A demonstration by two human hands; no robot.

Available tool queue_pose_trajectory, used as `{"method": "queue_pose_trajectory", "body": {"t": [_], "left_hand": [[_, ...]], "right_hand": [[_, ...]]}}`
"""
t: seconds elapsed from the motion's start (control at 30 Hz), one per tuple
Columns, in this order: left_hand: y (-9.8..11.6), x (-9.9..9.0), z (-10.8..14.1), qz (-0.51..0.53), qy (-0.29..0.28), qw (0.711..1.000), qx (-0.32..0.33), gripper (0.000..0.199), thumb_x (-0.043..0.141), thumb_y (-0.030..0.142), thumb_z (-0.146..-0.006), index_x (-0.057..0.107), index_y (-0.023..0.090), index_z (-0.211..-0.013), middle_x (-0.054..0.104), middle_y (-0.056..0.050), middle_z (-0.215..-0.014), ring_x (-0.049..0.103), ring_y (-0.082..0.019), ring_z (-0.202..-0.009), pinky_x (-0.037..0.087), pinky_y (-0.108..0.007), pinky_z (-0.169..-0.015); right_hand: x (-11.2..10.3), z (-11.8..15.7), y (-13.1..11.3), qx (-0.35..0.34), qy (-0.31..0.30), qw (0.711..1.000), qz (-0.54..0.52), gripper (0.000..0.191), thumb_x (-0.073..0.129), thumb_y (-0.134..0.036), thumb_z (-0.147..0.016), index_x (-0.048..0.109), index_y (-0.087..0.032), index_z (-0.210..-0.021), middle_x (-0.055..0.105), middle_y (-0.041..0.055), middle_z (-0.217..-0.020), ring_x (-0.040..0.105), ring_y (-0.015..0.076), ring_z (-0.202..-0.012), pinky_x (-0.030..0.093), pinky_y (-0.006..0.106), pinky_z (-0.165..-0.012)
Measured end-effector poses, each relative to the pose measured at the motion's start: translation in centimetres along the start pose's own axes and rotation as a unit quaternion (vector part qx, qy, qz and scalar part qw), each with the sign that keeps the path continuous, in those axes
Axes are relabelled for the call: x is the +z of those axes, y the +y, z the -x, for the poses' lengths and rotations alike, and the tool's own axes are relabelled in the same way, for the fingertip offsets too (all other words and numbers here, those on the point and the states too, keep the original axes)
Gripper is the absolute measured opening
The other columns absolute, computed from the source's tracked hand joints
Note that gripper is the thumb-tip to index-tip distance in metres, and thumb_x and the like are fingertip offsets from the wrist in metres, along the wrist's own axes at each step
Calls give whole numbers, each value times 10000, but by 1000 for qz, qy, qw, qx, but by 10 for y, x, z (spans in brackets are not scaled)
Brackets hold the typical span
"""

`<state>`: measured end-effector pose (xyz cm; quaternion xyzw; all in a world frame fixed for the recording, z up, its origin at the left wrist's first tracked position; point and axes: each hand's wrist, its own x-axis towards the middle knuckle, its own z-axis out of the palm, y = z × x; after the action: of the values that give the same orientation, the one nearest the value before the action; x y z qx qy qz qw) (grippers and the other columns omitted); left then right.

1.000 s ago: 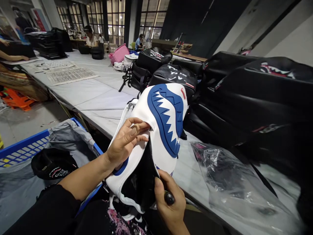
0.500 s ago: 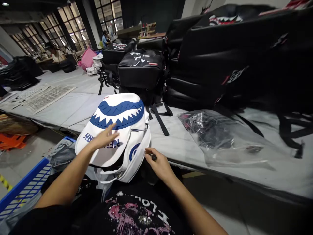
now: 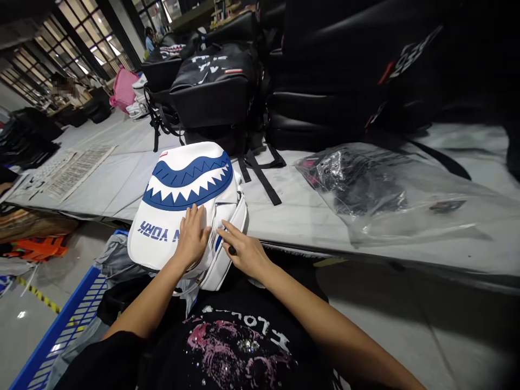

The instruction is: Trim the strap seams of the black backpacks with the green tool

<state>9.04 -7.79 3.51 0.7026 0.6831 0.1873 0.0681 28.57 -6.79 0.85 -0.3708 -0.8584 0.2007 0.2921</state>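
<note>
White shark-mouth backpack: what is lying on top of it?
The left hand lies on the white backpack beside "YORK" lettering, hiding whatever is printed beneath. The right hand, at its side, partly hides a blue patch.

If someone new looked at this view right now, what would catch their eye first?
Probably the white backpack with its blue toothed mouth design, at the near edge of the table, the left hand on its front and the right hand at its side. Next, the piled black bags behind it, toward the right, and the crumpled clear plastic bag lying in front of them.
</note>
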Motion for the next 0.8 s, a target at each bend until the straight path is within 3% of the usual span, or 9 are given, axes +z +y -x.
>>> {"method": "queue_pose_trajectory", "body": {"t": [0.17, 0.3, 0.4, 0.47, 0.57, 0.63, 0.8], "left_hand": [[-14, 7, 12, -65, -89, 994, 8, 817, 514, 259, -891, 86, 211, -1586, -34, -159, -1654, -59, -399, -1508, 114, -679, -1167], [-3, 25, 3, -105, -32, 993, -39, 698, 447, 219, -935, 170, 171, -1575, -9, -202, -1641, -42, -384, -1509, 100, -658, -1176], [2, 26, -4, -95, 28, 994, -46, 644, 432, 139, -915, 292, 153, -1543, 159, -225, -1619, 138, -369, -1511, 244, -590, -1166], [3, 13, -9, -51, 50, 996, -46, 605, 502, 172, -895, 411, 179, -1493, 398, -211, -1530, 368, -370, -1430, 363, -552, -1104], [1, -16, -16, 69, 93, 989, -95, 411, 608, 294, -869, 658, 231, -1272, 729, -132, -1130, 654, -325, -1105, 468, -484, -996], [-1, -34, -19, 146, 122, 976, -104, 328, 652, 332, -841, 735, 232, -1142, 766, -85, -957, 692, -271, -939, 493, -422, -956], [-9, -60, -12, 280, 127, 948, -82, 314, 684, 361, -812, 764, 194, -1066, 760, -64, -1048, 681, -226, -996, 491, -332, -952]], "right_hand": [[4, -14, -7, -40, -78, 995, 54, 489, 500, -143, -897, 527, -236, -1377, 352, 50, -1584, 692, 221, -1024, 579, 308, -693], [5, -19, -12, -55, -113, 987, 100, 523, 526, -128, -861, 510, -216, -1377, 363, 90, -1575, 707, 245, -937, 572, 342, -649], [7, -18, -14, -63, -132, 980, 135, 561, 538, -118, -844, 481, -210, -1394, 356, 111, -1576, 715, 252, -864, 572, 366, -621], [8, -16, -15, -57, -139, 977, 152, 584, 548, -113, -832, 465, -201, -1404, 344, 116, -1582, 715, 255, -847, 577, 375, -622], [7, -13, -19, -46, -153, 974, 159, 607, 557, -94, -811, 467, -188, -1403, 324, 129, -1589, 714, 255, -857, 583, 372, -637], [7, -11, -23, -52, -153, 975, 153, 634, 549, -79, -802, 458, -194, -1419, 304, 133, -1597, 713, 249, -847, 584, 371, -635], [9, -1, -35, -108, -122, 981, 104, 682, 533, -34, -770, 461, -186, -1431, 285, 124, -1602, 711, 232, -846, 596, 357, -644]]}}
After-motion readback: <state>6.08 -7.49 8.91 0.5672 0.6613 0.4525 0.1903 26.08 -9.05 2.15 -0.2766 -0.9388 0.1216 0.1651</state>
